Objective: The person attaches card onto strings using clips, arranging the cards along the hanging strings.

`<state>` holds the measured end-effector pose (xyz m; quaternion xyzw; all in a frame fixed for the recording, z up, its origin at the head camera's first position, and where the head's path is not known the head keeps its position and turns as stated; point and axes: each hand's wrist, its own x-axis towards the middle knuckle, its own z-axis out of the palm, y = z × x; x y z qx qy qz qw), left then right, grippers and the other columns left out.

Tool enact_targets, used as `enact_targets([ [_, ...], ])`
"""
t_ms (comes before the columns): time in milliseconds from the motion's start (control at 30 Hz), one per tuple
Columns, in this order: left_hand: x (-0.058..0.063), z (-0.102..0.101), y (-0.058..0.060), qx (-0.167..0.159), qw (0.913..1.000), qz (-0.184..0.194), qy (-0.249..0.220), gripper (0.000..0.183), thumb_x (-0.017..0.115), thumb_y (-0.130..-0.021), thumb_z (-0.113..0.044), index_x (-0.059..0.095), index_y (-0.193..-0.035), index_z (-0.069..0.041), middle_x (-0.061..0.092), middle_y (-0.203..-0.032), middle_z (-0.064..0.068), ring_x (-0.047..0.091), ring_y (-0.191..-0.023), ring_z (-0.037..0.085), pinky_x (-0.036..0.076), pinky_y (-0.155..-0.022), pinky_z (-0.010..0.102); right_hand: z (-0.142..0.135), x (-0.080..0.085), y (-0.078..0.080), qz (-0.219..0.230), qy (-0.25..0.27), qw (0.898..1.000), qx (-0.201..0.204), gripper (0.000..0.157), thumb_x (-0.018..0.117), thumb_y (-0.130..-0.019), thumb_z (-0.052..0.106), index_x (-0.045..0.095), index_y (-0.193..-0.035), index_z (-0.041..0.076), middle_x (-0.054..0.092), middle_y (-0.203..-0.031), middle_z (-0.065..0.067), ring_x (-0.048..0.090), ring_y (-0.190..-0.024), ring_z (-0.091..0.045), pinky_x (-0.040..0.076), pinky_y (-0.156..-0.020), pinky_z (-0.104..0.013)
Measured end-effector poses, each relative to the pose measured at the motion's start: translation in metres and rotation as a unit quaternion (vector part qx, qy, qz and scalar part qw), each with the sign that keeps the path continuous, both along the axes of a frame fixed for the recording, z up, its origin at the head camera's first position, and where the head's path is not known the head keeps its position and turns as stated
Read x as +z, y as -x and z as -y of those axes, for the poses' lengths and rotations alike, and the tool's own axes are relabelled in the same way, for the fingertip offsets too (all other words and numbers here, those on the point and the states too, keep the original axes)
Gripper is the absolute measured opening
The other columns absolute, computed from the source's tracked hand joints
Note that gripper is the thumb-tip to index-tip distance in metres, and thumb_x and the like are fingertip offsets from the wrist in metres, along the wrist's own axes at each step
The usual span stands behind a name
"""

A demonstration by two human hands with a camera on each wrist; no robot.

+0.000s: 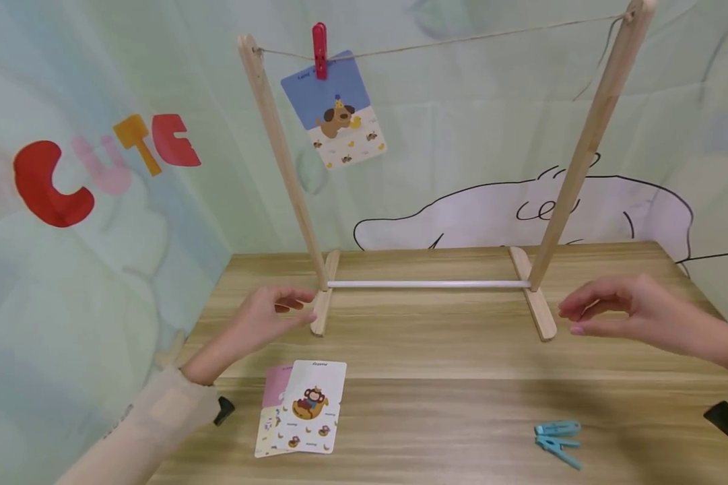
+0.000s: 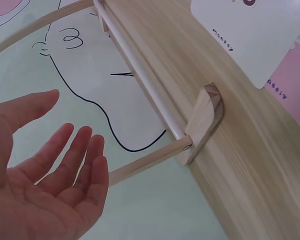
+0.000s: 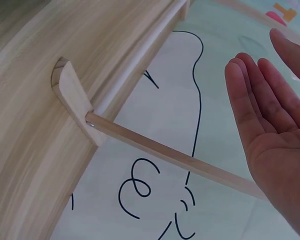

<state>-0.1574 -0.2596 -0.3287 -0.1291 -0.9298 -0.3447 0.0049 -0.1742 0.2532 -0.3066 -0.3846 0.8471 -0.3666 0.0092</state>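
Observation:
My left hand hovers near the left foot of a wooden drying-line frame, fingers loosely bent and holding nothing. On the other side, my right hand hangs in the air beside the frame's right foot, also without anything in its grasp. A string spans the two posts. From its left part a red clothespin holds a puppy card, which hangs tilted. Below the left hand, a monkey card lies partly over a pink rabbit card. Two blue clothespins lie at the front right.
A white rod joins the frame's feet low over the wooden table. Behind stands a printed curtain with a line-drawn figure. Colored letters show on the left side.

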Motion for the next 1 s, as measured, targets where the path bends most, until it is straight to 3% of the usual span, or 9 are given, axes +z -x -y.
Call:
enact_targets([
  [367, -0.020, 0.010, -0.007, 0.008, 0.9995, 0.029, 0.003, 0.040, 0.077, -0.075, -0.026, 0.064, -0.108, -0.007, 0.064, -0.108, 0.010, 0.060, -0.095, 0.027, 0.050, -0.084, 0.043, -0.011, -0.015, -0.007, 0.032, -0.017, 0.999, 0.010, 0.024, 0.072, -0.077, 0.004, 0.066, -0.099, 0.012, 0.067, -0.094, 0.005, 0.065, -0.080, -0.007, 0.053, -0.063, -0.020],
  [600, -0.031, 0.011, -0.011, 0.024, 0.9979, 0.059, 0.008, 0.040, 0.076, -0.076, -0.028, 0.064, -0.108, -0.008, 0.063, -0.109, 0.010, 0.059, -0.098, 0.029, 0.049, -0.084, 0.043, -0.018, -0.031, -0.010, 0.028, -0.005, 0.999, 0.029, 0.027, 0.073, -0.076, 0.002, 0.065, -0.100, 0.013, 0.067, -0.092, 0.005, 0.064, -0.081, -0.006, 0.052, -0.066, -0.017],
  [800, -0.047, 0.011, -0.016, 0.016, 0.9983, 0.055, 0.004, 0.039, 0.077, -0.075, -0.024, 0.064, -0.106, -0.002, 0.064, -0.106, 0.013, 0.059, -0.095, 0.030, 0.050, -0.083, 0.043, -0.019, -0.048, -0.013, 0.023, 0.012, 0.999, 0.048, 0.029, 0.074, -0.075, 0.002, 0.065, -0.099, 0.014, 0.066, -0.091, 0.005, 0.063, -0.079, -0.006, 0.052, -0.065, -0.018],
  [1000, -0.059, 0.010, -0.020, 0.019, 0.9986, 0.050, 0.008, 0.035, 0.078, -0.073, -0.018, 0.066, -0.104, -0.005, 0.065, -0.104, 0.011, 0.059, -0.094, 0.029, 0.050, -0.081, 0.042, -0.023, -0.063, -0.017, 0.027, 0.022, 0.998, 0.052, 0.031, 0.076, -0.072, 0.001, 0.065, -0.098, 0.014, 0.066, -0.089, 0.006, 0.064, -0.074, -0.008, 0.053, -0.063, -0.020],
])
